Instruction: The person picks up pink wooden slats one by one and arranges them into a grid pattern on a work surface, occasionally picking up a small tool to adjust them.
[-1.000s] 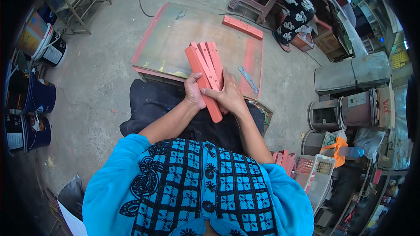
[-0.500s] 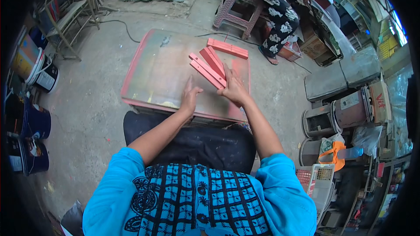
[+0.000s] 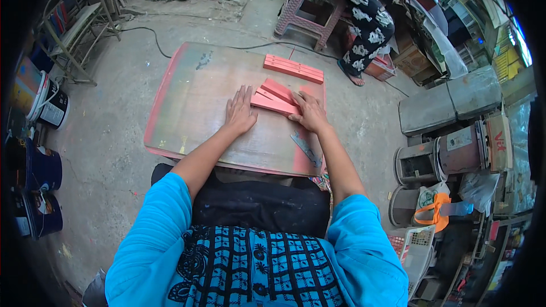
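1. Before you, a low tabletop (image 3: 199,102), pink-edged, sits within reach of both arms.
2. Near its far right corner lies a neat row of pink strips (image 3: 293,68), apparently set aside from your working space.
3. Closer, loose pink strips (image 3: 270,102) lie fanned between your hands.
4. Your right hand (image 3: 311,115), part-closed, holds their right ends, thumb nearest you, seemingly keeping them together.
5. Your left hand (image 3: 241,115) is flat, fingers spread, gripping nothing; whether it touches their left ends is unclear.
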The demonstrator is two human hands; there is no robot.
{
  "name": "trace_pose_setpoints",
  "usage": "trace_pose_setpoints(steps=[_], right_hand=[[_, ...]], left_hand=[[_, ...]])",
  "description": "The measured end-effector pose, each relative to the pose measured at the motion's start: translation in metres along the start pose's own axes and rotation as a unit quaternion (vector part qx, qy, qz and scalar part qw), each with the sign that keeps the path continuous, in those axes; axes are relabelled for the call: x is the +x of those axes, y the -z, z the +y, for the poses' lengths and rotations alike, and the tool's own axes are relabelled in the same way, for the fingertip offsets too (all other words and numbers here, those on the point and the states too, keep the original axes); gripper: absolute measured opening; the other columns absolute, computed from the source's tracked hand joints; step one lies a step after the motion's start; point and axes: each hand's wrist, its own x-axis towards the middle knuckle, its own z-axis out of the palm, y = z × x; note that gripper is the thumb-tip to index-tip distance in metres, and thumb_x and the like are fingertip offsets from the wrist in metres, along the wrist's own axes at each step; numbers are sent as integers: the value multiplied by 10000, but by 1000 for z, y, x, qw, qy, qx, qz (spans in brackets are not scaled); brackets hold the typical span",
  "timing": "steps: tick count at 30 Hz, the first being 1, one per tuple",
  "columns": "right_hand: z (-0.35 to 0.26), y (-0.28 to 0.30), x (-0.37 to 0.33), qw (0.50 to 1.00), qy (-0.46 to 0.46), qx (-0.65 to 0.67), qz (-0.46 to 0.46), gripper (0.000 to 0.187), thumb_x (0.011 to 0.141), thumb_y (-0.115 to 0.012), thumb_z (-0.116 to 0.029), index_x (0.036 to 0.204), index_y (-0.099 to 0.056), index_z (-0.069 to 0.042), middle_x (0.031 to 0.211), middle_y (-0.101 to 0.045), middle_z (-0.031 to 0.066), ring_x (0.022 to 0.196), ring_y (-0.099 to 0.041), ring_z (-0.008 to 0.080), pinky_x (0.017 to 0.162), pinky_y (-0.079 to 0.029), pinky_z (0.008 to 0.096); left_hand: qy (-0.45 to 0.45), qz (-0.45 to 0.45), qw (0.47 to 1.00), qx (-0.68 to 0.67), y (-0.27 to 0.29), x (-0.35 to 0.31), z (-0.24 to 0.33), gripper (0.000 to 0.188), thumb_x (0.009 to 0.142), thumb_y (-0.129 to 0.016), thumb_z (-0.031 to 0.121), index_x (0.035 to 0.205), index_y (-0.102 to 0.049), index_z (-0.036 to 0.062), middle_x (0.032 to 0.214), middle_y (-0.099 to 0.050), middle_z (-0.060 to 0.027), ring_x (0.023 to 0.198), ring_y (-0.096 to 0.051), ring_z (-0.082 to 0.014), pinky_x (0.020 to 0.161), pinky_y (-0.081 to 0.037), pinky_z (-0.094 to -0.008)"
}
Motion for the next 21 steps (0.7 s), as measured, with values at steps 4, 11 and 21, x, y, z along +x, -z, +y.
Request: trace_pose_setpoints(steps=[4, 11, 21], right_hand=[[-3, -10, -26, 993, -27, -17, 114, 562, 681, -672, -259, 1188, -468, -124, 1189, -456, 132, 1117, -419, 283, 947, -305, 393], [2, -16, -59, 979, -50, 72, 182, 356, 724, -620, -165, 1055, -544, -61, 1008, -532, 142, 990, -482, 300, 857, -364, 402], [-2, -12, -76, 977, -69, 128, 154, 217, 738, -625, -193, 867, -620, -18, 851, -567, 129, 832, -532, 290, 758, -424, 355]], left_hand=[[-30, -13, 999, 11, -13, 8, -6, 714, 728, -512, 191, 1347, -179, 65, 1386, -200, -177, 1281, -209, -309, 1015, -136, -538], [-133, 77, 988, -22, -13, 20, -6, 437, 781, -435, 145, 1178, -336, -8, 1109, -483, -208, 1049, -455, -324, 888, -317, -460], [-136, -29, 989, 50, -2, 16, -10, 372, 761, -477, 209, 1049, -394, -12, 944, -543, -190, 887, -534, -325, 744, -365, -447]])
